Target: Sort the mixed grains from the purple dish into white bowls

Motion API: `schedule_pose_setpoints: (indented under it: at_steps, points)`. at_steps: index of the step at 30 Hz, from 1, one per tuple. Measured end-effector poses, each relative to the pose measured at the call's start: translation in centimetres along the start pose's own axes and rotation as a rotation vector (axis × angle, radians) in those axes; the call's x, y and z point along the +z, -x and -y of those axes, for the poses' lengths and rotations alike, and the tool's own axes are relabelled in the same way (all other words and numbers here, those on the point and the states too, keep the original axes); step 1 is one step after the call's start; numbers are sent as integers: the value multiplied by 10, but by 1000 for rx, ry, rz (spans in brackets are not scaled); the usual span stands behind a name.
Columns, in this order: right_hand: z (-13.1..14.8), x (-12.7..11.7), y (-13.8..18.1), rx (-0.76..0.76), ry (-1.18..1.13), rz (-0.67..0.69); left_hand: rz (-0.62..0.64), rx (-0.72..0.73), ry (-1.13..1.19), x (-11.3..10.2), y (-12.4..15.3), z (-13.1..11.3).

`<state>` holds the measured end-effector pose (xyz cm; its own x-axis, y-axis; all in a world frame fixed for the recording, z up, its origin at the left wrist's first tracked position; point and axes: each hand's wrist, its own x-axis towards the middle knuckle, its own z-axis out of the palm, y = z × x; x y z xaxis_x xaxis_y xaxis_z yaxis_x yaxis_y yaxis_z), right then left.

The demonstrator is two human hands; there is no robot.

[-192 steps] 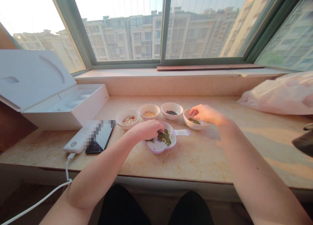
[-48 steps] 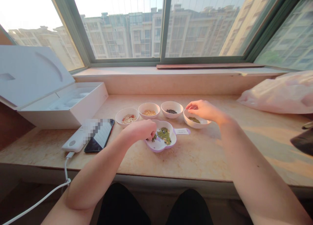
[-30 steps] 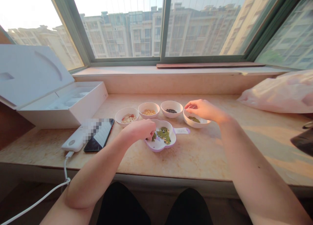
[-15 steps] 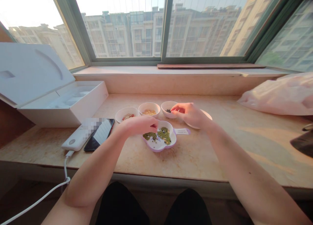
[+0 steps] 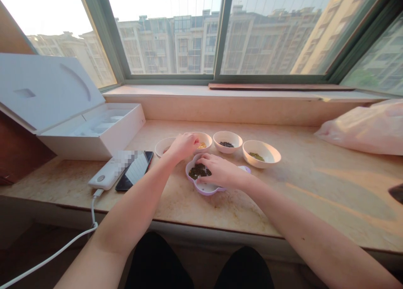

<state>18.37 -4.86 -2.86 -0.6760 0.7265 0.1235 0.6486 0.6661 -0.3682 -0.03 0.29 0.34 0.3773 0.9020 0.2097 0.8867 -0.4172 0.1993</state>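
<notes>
My left hand (image 5: 188, 145) is over the white bowl of yellow grains (image 5: 202, 145); its fingers are curled together, and what they hold, if anything, is hidden. My right hand (image 5: 222, 171) reaches over a white dish with a purple rim (image 5: 206, 192), thumb and fingers apart around the small dark and green beans (image 5: 199, 171) in it. Behind the dish stand a bowl of black beans (image 5: 226, 144) and, to its right, a bowl of green mung beans (image 5: 256, 156). The leftmost bowl (image 5: 162, 146) is partly covered by my left hand and forearm.
An open white box (image 5: 121, 129) stands at the back left. In front of it lie a white power bank (image 5: 103, 180) with a cable (image 5: 93, 209) and a black phone (image 5: 134, 173). A plastic bag (image 5: 365, 127) rests at the far right, below the window.
My right hand has moved left from the black-bean bowl to the dish, and its fingers have spread. My left hand has gone from above the dish to the yellow-grain bowl. The view has shifted slightly.
</notes>
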Motion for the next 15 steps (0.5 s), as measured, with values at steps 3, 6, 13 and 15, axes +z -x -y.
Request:
schedule_pose_setpoints:
  at_steps: [3, 6, 13, 15]
  points:
    - [-3, 5, -4, -5, -8, -22, -15, 3, -12, 4, -3, 1]
    - [-6, 7, -7, -16, -20, -46, -28, 4, -21, 4, -2, -1]
    - [-8, 6, -15, 2, -33, -17, -10, 36, 26, 0, 3, -8]
    - [-8, 6, -17, 10, -45, -15, -7, 52, 29, 0, 3, -9]
